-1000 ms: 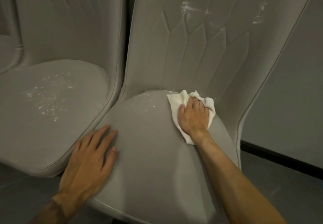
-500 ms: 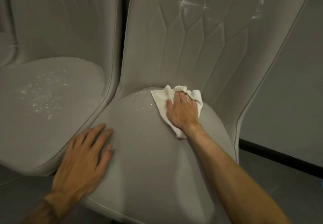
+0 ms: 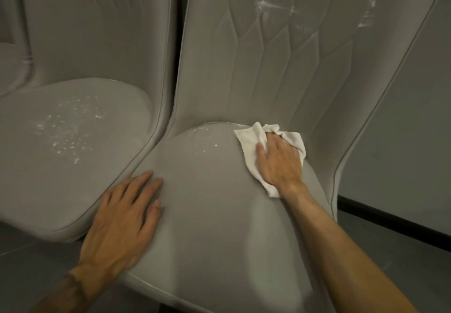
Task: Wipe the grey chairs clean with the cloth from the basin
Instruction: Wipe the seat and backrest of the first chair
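White cloth (image 3: 249, 141) pressed flat on right chair (image 3: 219, 215) seat, 2 o'clock, by right hand (image 3: 278, 163), fingers curled into its folds. Left hand (image 3: 122, 217) laid flat, fingers spread, at 8 o'clock. White specks (image 3: 70, 127) seen on left chair (image 3: 48, 178).

Cloth (image 3: 249, 141) lies at the right chair's (image 3: 219, 215) seat back; left chair (image 3: 61, 166) beside.

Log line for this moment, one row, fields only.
right hand: pressing cloth on right chair seat | left hand: flat, bracing seat | specks: left chair seat unwiped
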### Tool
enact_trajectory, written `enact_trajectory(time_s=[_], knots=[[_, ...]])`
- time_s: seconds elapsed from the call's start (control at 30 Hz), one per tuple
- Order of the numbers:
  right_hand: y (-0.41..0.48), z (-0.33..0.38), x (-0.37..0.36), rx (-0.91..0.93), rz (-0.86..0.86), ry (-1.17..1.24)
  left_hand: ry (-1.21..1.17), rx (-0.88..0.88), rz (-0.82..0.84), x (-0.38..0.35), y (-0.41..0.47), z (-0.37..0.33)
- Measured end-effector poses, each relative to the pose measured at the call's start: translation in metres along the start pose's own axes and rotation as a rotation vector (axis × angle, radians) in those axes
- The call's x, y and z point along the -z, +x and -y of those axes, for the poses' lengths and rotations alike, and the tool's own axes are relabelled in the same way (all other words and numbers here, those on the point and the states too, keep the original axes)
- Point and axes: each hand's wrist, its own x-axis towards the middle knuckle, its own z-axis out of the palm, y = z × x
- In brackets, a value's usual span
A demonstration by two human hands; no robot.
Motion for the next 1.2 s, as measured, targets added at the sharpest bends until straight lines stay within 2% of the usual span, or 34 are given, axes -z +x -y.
enact_trajectory(time_s=[0.1,0.2,0.3,0.37,0.47,0.5,0.63,0.7,0.77,0.87,0.97,1.07,1.13,1.2], knots=[[0.008,0.031,-0.010,-0.063,0.019,-0.037,-0.013,0.015,0.014,0.000,0.000,0.000],[0.025,0.065,-0.016,0.142,0.092,-0.014,0.000,0.011,0.009,0.001,0.000,-0.001],[0.020,0.041,-0.004,0.266,0.054,0.025,-0.001,-0.007,-0.009,0.000,-0.001,-0.001],[0.007,0.013,-0.001,0.193,-0.047,0.015,-0.003,-0.003,-0.018,0.000,0.000,0.000],[0.009,0.022,-0.009,-0.016,0.025,-0.016,-0.009,0.003,-0.018,-0.003,0.000,0.002],[0.015,0.038,-0.014,-0.016,0.030,-0.009,-0.013,0.003,-0.016,-0.003,0.000,0.002],[0.031,0.073,-0.013,0.270,0.128,0.012,-0.015,-0.004,-0.009,-0.003,-0.002,0.003],[0.032,0.049,-0.007,0.281,0.110,0.022,-0.024,-0.012,-0.012,-0.005,-0.002,0.004],[0.028,0.030,-0.005,0.197,0.056,0.031,-0.030,-0.007,-0.023,-0.006,-0.001,0.006],[0.030,0.063,-0.015,0.123,0.050,-0.030,-0.019,-0.005,-0.025,-0.008,0.000,0.007],[0.028,0.110,-0.026,0.220,0.098,0.070,-0.001,0.000,-0.019,-0.007,0.000,0.003],[0.028,0.088,-0.016,0.346,0.082,0.103,0.000,-0.001,-0.007,-0.007,-0.001,0.005],[0.031,0.059,-0.011,0.232,0.047,0.114,-0.002,-0.001,-0.018,-0.007,0.000,0.006],[0.035,0.061,-0.013,0.097,0.063,0.050,-0.001,-0.002,-0.022,-0.009,0.000,0.006]])
